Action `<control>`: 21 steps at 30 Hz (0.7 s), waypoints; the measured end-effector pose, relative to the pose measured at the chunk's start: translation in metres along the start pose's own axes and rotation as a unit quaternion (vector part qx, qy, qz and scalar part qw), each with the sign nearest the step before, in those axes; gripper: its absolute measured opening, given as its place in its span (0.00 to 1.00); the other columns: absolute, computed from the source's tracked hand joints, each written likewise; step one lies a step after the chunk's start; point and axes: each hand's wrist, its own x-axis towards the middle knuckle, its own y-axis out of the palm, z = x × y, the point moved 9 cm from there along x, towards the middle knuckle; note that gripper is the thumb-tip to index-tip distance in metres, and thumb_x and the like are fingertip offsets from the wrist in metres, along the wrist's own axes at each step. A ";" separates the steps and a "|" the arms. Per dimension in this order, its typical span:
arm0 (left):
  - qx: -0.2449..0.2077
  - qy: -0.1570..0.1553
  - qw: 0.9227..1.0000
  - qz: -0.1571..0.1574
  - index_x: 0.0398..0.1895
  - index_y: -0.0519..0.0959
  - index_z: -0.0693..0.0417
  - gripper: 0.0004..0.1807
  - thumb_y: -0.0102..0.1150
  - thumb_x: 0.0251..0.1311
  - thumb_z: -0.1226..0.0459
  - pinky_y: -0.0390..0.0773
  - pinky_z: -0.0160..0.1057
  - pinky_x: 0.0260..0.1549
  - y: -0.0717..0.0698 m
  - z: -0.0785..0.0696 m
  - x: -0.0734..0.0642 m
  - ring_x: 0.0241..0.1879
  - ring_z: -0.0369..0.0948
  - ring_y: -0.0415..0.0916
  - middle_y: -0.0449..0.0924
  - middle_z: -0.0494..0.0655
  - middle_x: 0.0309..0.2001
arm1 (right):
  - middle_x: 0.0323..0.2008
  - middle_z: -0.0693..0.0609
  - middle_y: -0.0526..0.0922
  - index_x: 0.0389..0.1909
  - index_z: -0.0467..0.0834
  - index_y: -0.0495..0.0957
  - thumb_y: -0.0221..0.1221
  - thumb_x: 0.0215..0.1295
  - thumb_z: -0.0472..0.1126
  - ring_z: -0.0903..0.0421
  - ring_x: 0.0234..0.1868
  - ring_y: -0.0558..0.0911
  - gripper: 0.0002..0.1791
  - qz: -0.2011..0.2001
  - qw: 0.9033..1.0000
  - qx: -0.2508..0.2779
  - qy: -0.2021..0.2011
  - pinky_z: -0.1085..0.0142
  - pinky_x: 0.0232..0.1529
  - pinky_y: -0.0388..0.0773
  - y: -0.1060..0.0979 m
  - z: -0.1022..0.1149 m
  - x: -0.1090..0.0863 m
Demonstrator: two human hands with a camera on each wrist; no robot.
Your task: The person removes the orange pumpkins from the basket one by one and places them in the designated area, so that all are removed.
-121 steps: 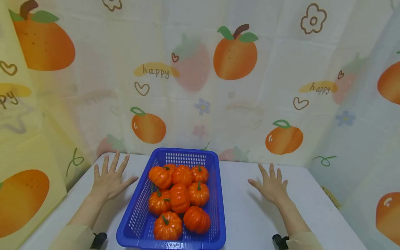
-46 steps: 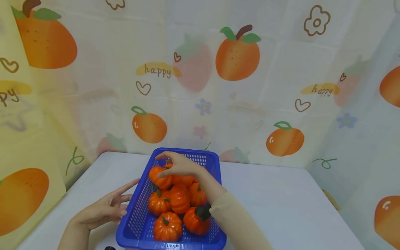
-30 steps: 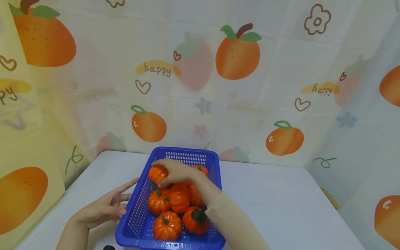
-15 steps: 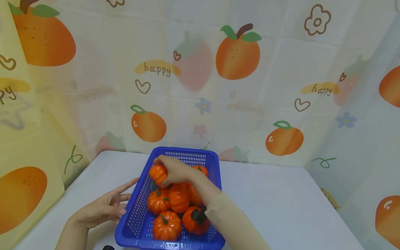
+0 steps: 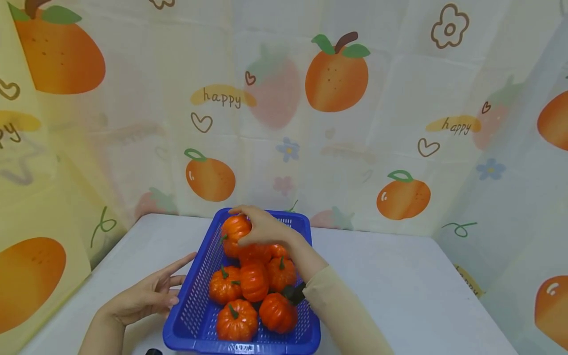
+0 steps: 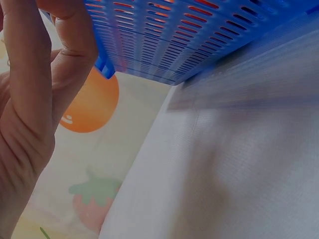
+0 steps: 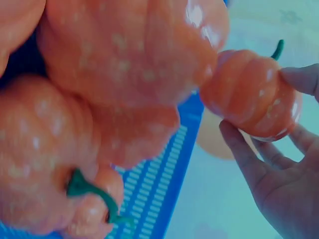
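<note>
My right hand grips a small orange pumpkin with a green stem, raised over the far left part of the blue basket. In the right wrist view, thumb and fingers curve round that pumpkin, above the other ones. Several more pumpkins lie in the basket, among them one at the near end and one near right. My left hand is beside the basket's left rim, index finger extended, fingertips right at the rim. From the left wrist, the hand shows next to the slotted basket wall.
The basket stands on a white table. Behind it hangs a pale fruit-print curtain, which also encloses the left and right sides. A small black object shows at the bottom edge, near the left arm.
Both hands were spread flat beside the basket. The left came to the left rim and stayed; the right reached in, took hold of a far-left pumpkin, and has lifted it up and away.
</note>
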 end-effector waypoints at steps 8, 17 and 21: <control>-0.003 -0.005 1.000 0.010 0.78 0.40 0.24 0.46 0.37 0.69 0.77 0.85 0.46 0.48 0.002 -0.003 -0.001 0.61 0.51 0.78 0.68 0.50 0.69 | 0.63 0.48 0.72 0.70 0.51 0.66 0.65 0.54 0.40 0.52 0.51 0.80 0.39 -0.022 0.995 0.097 0.023 0.59 0.51 0.84 -0.027 -0.029 -0.012; 0.047 -0.066 0.996 -0.020 0.78 0.28 0.29 0.53 0.49 0.66 0.73 0.87 0.42 0.42 -0.008 -0.003 0.006 0.59 0.50 0.79 0.69 0.52 0.69 | 0.67 0.42 0.68 0.69 0.46 0.63 0.61 0.57 0.37 0.45 0.57 0.78 0.37 -0.086 0.969 0.230 0.032 0.60 0.54 0.82 -0.070 -0.066 -0.034; 0.049 -0.055 0.997 -0.011 0.78 0.28 0.28 0.53 0.49 0.65 0.73 0.87 0.41 0.41 -0.009 -0.002 0.008 0.58 0.51 0.80 0.70 0.54 0.69 | 0.68 0.41 0.65 0.70 0.44 0.60 0.59 0.58 0.33 0.48 0.59 0.77 0.36 -0.116 0.950 0.289 0.027 0.63 0.54 0.83 -0.090 -0.081 -0.047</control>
